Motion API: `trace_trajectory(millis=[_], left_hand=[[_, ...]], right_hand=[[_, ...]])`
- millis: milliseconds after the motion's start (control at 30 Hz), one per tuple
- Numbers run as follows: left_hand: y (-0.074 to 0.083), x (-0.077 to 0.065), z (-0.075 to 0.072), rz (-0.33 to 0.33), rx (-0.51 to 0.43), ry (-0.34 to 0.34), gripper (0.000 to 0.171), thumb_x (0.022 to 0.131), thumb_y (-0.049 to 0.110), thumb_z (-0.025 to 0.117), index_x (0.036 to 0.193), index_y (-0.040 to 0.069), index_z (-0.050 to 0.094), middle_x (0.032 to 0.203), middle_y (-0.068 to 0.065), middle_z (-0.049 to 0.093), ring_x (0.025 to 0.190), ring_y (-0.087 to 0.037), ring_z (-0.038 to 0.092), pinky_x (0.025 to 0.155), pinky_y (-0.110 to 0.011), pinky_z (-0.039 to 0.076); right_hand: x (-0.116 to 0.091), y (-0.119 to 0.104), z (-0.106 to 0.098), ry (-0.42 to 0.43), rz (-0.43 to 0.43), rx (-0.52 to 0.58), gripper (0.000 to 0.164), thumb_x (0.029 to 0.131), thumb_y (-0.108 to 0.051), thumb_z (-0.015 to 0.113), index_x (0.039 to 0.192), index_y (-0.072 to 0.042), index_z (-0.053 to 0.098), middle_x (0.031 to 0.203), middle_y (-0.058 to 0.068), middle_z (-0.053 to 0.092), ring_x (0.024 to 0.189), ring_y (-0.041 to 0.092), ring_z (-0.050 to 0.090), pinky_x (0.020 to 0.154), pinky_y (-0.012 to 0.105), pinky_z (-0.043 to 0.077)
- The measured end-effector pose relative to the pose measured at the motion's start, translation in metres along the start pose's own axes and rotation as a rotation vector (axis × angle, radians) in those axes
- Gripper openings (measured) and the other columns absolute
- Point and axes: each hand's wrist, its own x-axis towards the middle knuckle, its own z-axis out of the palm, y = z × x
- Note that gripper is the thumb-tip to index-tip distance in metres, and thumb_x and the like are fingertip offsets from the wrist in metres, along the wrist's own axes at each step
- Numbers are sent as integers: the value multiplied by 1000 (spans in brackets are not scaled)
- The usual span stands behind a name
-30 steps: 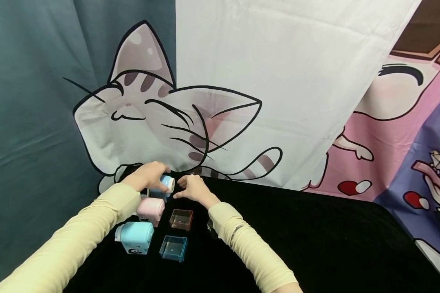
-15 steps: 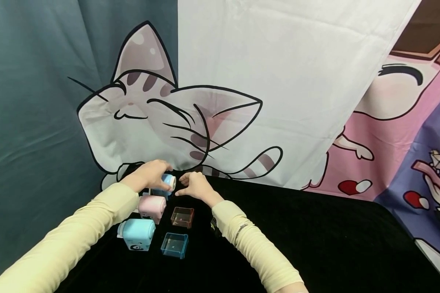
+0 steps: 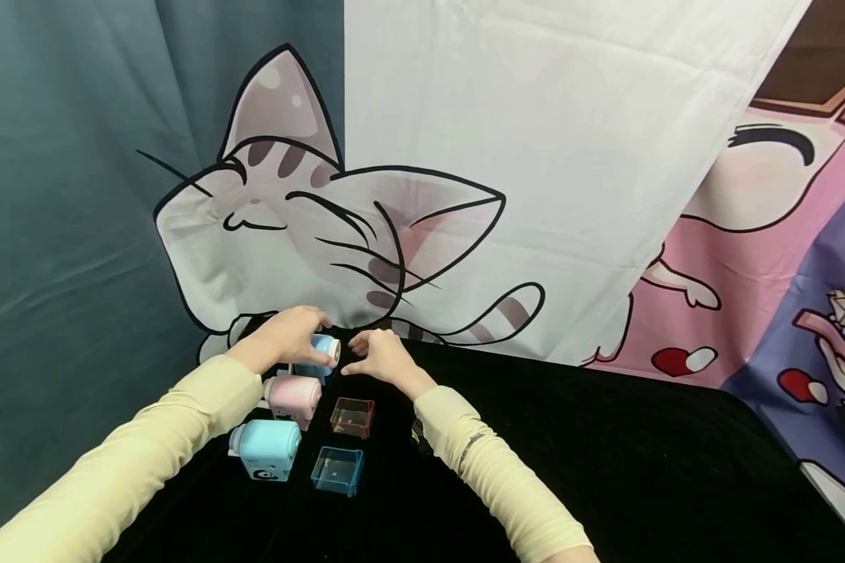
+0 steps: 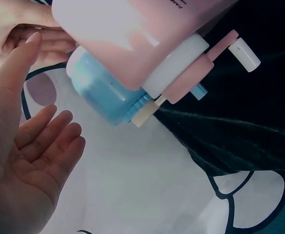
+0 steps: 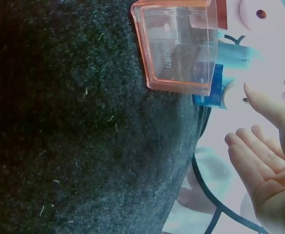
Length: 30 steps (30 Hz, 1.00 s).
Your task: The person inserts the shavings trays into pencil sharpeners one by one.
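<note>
Three hand-crank pencil sharpeners stand in a row on a black cloth. At the far end is the blue one (image 3: 321, 344), then a pink one (image 3: 294, 393), then a light blue one (image 3: 269, 442) nearest me. My left hand (image 3: 289, 338) is at the blue sharpener, partly covering it from above; in the left wrist view its fingers (image 4: 59, 139) are spread, with nothing gripped. My right hand (image 3: 382, 357) hovers before that sharpener's round front, fingers extended and holding nothing. Low on its front, a see-through blue drawer (image 5: 211, 92) shows in the right wrist view.
An orange-red see-through drawer (image 3: 353, 417) lies right of the pink sharpener. A blue see-through drawer (image 3: 337, 471) lies right of the light blue one. The black cloth (image 3: 605, 453) stretches to the right. Printed cat fabric (image 3: 282, 266) hangs close behind the blue sharpener.
The head view has shifted slightly. Both hands keep about the same place and pose around the blue sharpener.
</note>
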Motion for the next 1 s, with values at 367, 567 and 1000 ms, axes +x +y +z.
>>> trace_trajectory(millis=[367, 567, 1000], left_hand=[[0, -10, -1, 4, -50, 26, 68, 70, 53, 71, 113, 2, 57, 107, -15, 59, 96, -27, 54, 80, -44, 46], [-2, -17, 4, 8, -97, 59, 69, 68, 52, 72, 113, 1, 57, 106, -15, 60, 91, -26, 56, 77, -42, 48], [-11, -31, 16, 14, -157, 101, 71, 66, 52, 74, 112, 1, 58, 105, -16, 61, 93, -28, 56, 77, -42, 48]], right_hand=[[-9, -3, -5, 3, -25, 3, 49, 72, -31, 76, 112, -7, 62, 104, 8, 67, 89, 9, 60, 77, 23, 49], [-16, -6, -3, 21, -16, 10, 47, 71, -32, 77, 110, -9, 62, 103, 5, 67, 90, 11, 61, 77, 23, 49], [-32, 2, 2, 50, -41, 73, 50, 71, -32, 76, 111, -6, 62, 104, 9, 67, 92, 18, 62, 78, 24, 49]])
